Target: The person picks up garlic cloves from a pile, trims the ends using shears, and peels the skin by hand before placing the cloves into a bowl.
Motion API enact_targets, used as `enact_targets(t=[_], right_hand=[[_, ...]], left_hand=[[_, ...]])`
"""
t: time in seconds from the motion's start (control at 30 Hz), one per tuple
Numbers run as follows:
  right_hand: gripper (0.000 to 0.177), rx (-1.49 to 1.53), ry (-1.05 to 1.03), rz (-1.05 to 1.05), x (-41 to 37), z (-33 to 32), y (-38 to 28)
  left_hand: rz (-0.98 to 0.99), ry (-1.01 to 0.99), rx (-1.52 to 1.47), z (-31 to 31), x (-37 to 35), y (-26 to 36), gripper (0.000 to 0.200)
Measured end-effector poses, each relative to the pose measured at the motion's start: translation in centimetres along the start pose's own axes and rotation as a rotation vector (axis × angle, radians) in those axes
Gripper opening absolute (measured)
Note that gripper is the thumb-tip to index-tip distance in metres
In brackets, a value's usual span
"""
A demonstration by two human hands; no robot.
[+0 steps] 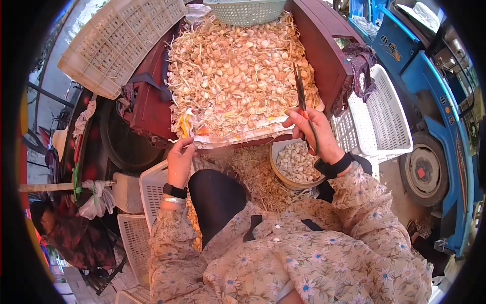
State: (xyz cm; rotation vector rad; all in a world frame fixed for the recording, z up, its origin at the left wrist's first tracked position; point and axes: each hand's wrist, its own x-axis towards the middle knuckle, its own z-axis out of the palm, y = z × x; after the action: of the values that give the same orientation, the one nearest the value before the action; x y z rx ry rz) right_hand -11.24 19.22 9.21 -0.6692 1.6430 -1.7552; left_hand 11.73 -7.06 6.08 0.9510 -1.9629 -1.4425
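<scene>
My right hand [319, 134] is wrapped round a pair of scissors [300, 93], with black blades pointing away from me over a heap of garlic cloves [238, 76]. Part of an orange-red handle shows at my fingers. At the heap's near left corner, my left hand [180, 159] has its thumb and fingertips closed on the edge of a printed plastic sheet [186, 124], white with yellow and red. The heap, with dry stalks and skins mixed in, lies on this sheet between dark red side boards [324, 48]. Below my right hand is a round tub [277, 169] of loose cloves.
A green basket [245, 12] stands at the heap's far end. One cream crate [121, 43] leans at left, and white crates [374, 121] sit at right. Garlic skins [253, 175] litter the ground near my knees. A blue vehicle [430, 101] is at far right.
</scene>
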Motion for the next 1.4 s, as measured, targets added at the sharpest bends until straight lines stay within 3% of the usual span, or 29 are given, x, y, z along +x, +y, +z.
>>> enact_targets(t=[0.03, 0.07, 0.1, 0.13, 0.3, 0.33, 0.43, 0.57, 0.6, 0.7, 0.73, 0.83, 0.87, 0.9, 0.97, 1.03, 1.13, 1.3, 1.4], right_hand=[[0.040, 0.029, -0.050, 0.043, 0.7, 0.1, -0.8], [0.040, 0.036, -0.062, 0.019, 1.6, 0.2, -0.8], [0.039, 0.044, -0.073, -0.002, 2.4, 0.2, -0.8], [0.039, 0.050, -0.088, 0.027, 3.1, 0.1, -0.5], [0.034, 0.351, -0.063, 0.010, 5.9, -0.8, 5.2], [0.037, 0.300, -0.071, 0.047, 6.0, -1.2, 5.6], [0.039, 0.298, -0.048, 0.069, 6.7, -1.8, 5.2], [0.038, 0.321, 0.010, 0.086, 7.2, -2.4, 5.1], [0.035, 0.377, 0.001, 0.095, 7.3, -2.5, 5.3], [0.033, 0.359, -0.003, 0.083, 7.0, -2.5, 5.0], [0.032, 0.349, -0.019, 0.102, 7.1, -2.6, 5.2], [0.031, 0.364, -0.021, 0.091, 7.2, -2.6, 4.8], [0.032, 0.400, -0.017, 0.083, 7.3, -2.4, 4.8], [0.033, 0.438, -0.018, 0.078, 7.4, -2.3, 5.0], [0.033, 0.467, -0.020, 0.072, 7.4, -2.1, 4.9], [0.033, 0.456, -0.026, 0.082, 7.2, -1.9, 4.6], [0.031, 0.399, -0.004, 0.035, 7.2, -1.7, 5.7], [0.028, 0.312, -0.004, 0.030, 6.9, -1.8, 5.9], [0.028, 0.312, -0.017, 0.001, 6.8, -1.5, 6.1]], left_hand=[[-0.072, -0.017, 0.062, 2.0, 2.4, 0.8, 0.024], [0.038, -0.053, 0.049, 3.6, 5.3, 0.2, 0.026], [0.010, -0.088, 0.164, 4.9, 8.2, 0.3, 0.031], [0.175, -0.087, 0.278, 6.1, 11.8, -1.1, 0.039], [0.384, -0.012, 0.596, 10.9, 24.5, 4.6, 0.052], [0.350, -0.089, 0.648, 11.8, 26.2, 6.1, 0.055], [0.648, -0.042, 1.006, 15.3, 29.7, 8.9, 0.059], [0.538, -0.100, 0.994, 18.9, 33.5, 11.0, 0.069], [0.270, -0.283, 0.932, 19.7, 32.9, 13.2, 0.072], [0.174, -0.356, 1.006, 21.4, 34.6, 14.1, 0.078], [0.357, -0.142, 1.259, 22.3, 35.5, 13.0, 0.077], [0.124, -0.385, 1.359, 22.8, 36.2, 13.6, 0.073], [0.195, -0.364, 1.333, 22.5, 35.2, 13.1, 0.069], [0.132, -0.386, 1.346, 22.5, 34.4, 13.0, 0.072], [0.375, -0.299, 1.326, 21.8, 35.5, 9.7, 0.071], [0.240, -0.393, 1.208, 22.1, 33.4, 10.4, 0.069], [0.150, -0.373, 1.023, 21.5, 30.3, 10.2, 0.064], [-0.003, -0.317, 1.037, 20.6, 25.6, 8.8, 0.073], [0.085, -0.220, 0.972, 20.1, 23.4, 7.4, 0.071]])
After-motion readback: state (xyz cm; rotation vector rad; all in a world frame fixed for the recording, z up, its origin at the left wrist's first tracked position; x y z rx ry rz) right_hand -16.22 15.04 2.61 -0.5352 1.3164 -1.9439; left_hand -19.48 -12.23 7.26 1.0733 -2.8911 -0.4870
